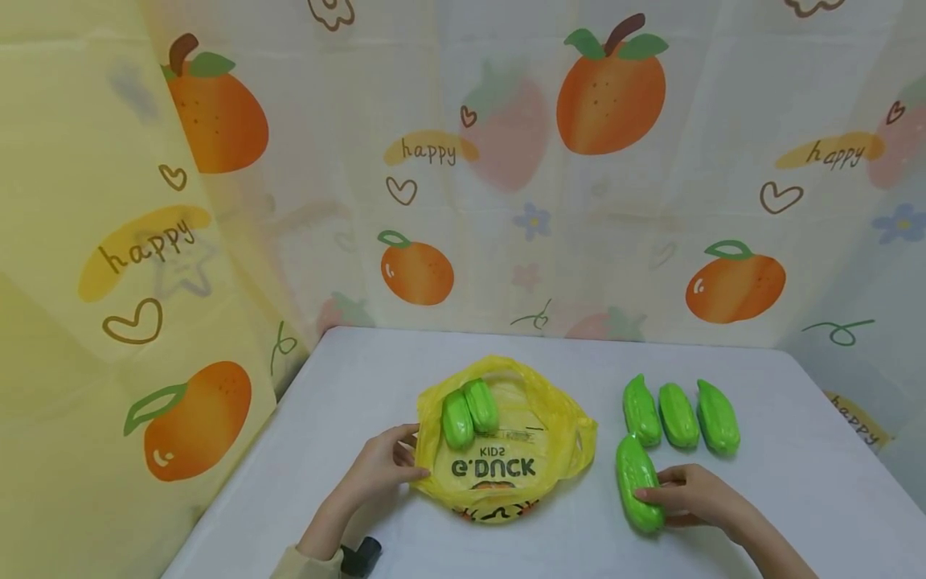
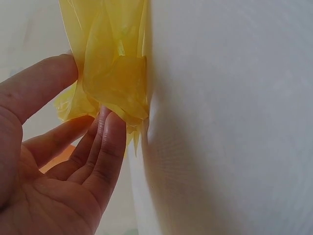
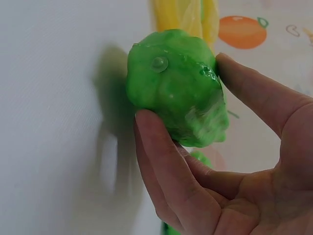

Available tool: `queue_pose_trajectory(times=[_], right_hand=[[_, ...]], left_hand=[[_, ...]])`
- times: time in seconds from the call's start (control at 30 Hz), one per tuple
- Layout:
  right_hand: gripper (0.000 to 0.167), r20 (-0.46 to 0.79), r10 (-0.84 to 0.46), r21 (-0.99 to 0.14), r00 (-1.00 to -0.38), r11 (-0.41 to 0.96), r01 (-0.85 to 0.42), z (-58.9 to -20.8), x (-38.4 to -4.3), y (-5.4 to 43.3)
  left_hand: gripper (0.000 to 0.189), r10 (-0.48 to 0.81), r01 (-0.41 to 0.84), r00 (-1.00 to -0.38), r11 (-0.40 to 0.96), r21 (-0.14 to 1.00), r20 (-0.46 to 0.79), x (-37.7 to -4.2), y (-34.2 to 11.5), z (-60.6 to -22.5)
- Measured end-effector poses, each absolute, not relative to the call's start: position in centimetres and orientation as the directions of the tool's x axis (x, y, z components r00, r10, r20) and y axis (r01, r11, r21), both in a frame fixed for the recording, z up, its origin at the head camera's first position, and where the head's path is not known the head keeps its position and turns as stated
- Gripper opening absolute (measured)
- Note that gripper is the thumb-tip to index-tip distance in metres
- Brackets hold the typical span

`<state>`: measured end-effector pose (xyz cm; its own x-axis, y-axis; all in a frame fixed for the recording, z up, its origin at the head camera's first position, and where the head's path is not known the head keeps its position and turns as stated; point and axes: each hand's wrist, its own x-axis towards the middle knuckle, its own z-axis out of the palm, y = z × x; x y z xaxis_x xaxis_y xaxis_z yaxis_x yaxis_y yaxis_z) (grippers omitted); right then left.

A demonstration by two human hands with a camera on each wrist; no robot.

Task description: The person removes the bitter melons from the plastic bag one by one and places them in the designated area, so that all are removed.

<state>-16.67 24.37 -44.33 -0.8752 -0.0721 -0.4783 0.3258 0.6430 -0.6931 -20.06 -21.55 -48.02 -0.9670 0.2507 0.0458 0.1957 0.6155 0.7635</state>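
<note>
A yellow plastic bag lies spread on the table with its mouth open upward. Inside it, toward the far left, are two glossy green bitter melons. My left hand holds the bag's left rim, thumb on one side and curled fingers on the other; the left wrist view shows the thin yellow plastic between them. On the right, my right hand grips another bitter melon between thumb and fingers. Its bumpy rounded end faces the right wrist camera, a shadow falling on the table beside it.
Three more bitter melons lie in a row behind the held one. A white cloth covers the table. Fruit-printed curtains hang behind it and at both sides. A black band is on my left wrist.
</note>
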Motion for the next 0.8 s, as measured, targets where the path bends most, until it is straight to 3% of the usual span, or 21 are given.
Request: queue_pose_trajectory(times=[0.3, 0.8], right_hand=[[0.091, -0.502, -0.062, -0.658, -0.862, 0.674, 0.335, -44.5, -16.4, 25.4], [0.082, -0.480, -0.093, -0.704, -0.872, 0.634, 0.320, -44.6, -15.9, 26.7]], left_hand=[[0.072, 0.246, 0.190, -0.968, 0.616, 0.764, 0.043, -20.0, -21.5, -48.0], [0.071, 0.245, 0.188, -0.969, 0.612, 0.768, 0.042, -20.1, -21.5, -48.1]])
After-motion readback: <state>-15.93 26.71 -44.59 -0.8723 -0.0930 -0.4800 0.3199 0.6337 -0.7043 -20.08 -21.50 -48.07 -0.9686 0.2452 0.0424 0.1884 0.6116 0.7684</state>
